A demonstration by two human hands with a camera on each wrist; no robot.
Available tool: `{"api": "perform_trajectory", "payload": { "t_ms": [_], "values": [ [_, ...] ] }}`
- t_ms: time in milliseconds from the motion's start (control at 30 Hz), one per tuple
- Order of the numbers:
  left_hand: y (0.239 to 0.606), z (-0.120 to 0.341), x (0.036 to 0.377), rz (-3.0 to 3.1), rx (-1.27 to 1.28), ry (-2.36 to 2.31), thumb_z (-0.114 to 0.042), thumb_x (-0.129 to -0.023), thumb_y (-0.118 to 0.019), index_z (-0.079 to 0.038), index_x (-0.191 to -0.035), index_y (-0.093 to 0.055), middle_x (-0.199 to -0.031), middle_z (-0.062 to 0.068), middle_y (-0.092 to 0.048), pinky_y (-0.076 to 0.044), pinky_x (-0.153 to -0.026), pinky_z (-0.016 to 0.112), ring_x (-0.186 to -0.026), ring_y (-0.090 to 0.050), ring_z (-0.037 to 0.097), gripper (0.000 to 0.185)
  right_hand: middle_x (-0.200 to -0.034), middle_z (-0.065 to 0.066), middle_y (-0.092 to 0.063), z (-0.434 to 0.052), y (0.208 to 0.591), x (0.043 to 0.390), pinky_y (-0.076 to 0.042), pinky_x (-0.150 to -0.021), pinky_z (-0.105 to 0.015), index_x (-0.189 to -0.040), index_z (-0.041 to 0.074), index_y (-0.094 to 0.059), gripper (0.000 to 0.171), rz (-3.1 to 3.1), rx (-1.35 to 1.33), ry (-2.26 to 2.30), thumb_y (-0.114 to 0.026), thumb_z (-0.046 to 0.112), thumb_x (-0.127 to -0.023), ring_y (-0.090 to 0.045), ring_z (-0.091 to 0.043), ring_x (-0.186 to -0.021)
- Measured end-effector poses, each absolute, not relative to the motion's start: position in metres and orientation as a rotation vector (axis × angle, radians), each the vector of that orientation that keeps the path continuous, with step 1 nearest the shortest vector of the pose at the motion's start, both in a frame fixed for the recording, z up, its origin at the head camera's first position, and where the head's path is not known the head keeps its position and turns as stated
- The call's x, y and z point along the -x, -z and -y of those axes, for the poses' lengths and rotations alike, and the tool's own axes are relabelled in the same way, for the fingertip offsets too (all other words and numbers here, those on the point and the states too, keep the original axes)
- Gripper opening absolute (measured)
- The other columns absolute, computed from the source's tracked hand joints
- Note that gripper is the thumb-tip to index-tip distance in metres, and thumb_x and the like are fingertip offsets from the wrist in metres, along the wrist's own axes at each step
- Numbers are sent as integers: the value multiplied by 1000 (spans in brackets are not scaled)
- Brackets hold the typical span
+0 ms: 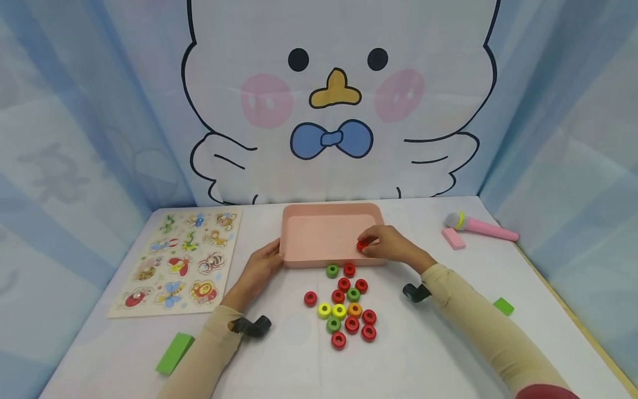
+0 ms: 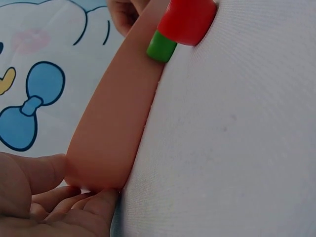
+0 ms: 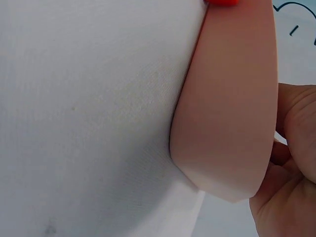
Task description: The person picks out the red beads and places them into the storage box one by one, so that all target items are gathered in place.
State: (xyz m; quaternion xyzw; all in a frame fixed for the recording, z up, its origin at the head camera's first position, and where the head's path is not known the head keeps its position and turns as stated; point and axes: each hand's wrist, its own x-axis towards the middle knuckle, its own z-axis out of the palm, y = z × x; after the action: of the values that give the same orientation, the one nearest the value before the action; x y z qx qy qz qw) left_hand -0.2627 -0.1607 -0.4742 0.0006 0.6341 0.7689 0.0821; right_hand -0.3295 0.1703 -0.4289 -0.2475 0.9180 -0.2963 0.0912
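Observation:
A shallow pink tray (image 1: 334, 264) lies at the back of the table. My left hand (image 1: 261, 266) holds it by its front left corner; in the left wrist view the thumb and fingers (image 2: 74, 210) press round that corner. Over the tray's right side, my right hand (image 1: 391, 244) pinches a red ring-shaped bead (image 1: 362, 245). The tray's wall (image 3: 224, 113) hides that bead in the right wrist view. In front of the tray lie several loose beads, among them a green bead (image 1: 332, 271), a red bead (image 1: 349, 270), a yellow bead (image 1: 324, 310) and an orange bead (image 1: 354, 310).
At the left lies an insect picture board (image 1: 174, 260), with a green block (image 1: 175, 353) nearer me. To the right are a pink toy microphone (image 1: 480, 226), a pink block (image 1: 453, 239) and another green block (image 1: 504, 306). A printed curtain (image 1: 329, 177) hangs behind the table.

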Motion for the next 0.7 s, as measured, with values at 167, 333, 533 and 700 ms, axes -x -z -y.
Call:
{"api": "perform_trajectory", "payload": {
  "t_ms": [167,333,533,700],
  "values": [
    [473,160,263,-1882,-25,-2314,5,-98,-45,7,-152,-24,-157,22,-25,-30,-114,38,-142,-30,31,58,-113,-9,-66,-169,426,330,-54,-91,-40,-117,4,-69,28,-2744,751,844,-72,8,-89,-59,-25,-102],
    [473,160,263,-1877,-42,-2327,5,-99,-44,9,-151,-24,-156,25,-25,-29,-114,39,-142,-29,33,56,-112,-8,-65,-167,425,331,-53,-90,-39,-116,5,-69,27,-2762,757,796,-72,9,-89,-57,-23,-99],
    [473,160,262,-1866,-34,-2334,5,-100,-44,8,-151,-24,-156,24,-25,-28,-115,40,-142,-29,33,56,-113,-8,-64,-167,428,333,-53,-91,-38,-118,5,-68,29,-2758,733,789,-73,10,-89,-57,-23,-99],
    [473,158,261,-1870,-33,-2321,4,-100,-43,8,-151,-24,-157,23,-25,-28,-115,39,-142,-28,32,55,-116,-10,-64,-169,429,332,-53,-92,-38,-124,3,-65,37,-2740,715,804,-74,12,-89,-58,-24,-103]
  ]
}}
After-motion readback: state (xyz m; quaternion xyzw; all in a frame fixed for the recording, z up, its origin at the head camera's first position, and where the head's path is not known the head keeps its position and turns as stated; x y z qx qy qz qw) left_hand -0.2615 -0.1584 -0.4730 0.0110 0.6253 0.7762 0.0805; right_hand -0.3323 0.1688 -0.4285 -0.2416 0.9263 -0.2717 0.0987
